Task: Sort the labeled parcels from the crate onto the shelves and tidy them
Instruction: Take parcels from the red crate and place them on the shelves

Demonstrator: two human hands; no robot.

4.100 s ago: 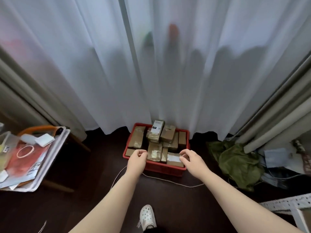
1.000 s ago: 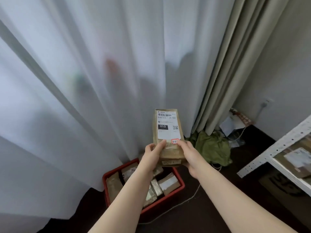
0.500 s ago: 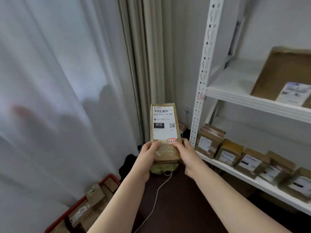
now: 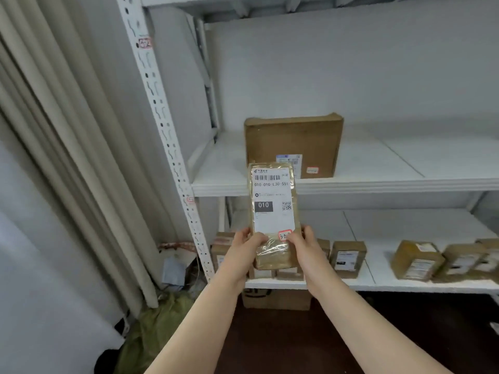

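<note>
A white shelving unit (image 4: pixel 172 147) fills the corner beside beige curtains (image 4: pixel 67 157). Its upper shelf (image 4: pixel 378 182) carries one flat brown box (image 4: pixel 293 139), and its lower shelf (image 4: pixel 405 286) a row of small parcels (image 4: pixel 348 259). The labelled parcel (image 4: pixel 272 211) stands upright before the shelves. The left hand (image 4: pixel 244 251) and right hand (image 4: pixel 303 248) grip its lower end with curled fingers. The view has swung right since earlier, and the red crate is out of sight.

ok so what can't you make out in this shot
Head view:
- The red-edged handwritten sticker on the tall tan taped parcel is blurred, beside the thumb of the right hand; not fully readable.
- The white label on the big flat brown cardboard box is half hidden behind that parcel.
- The small brown boxes on the lower white shelf have blurred labels; the left hand covers some, the frame's right edge cuts another.
</note>
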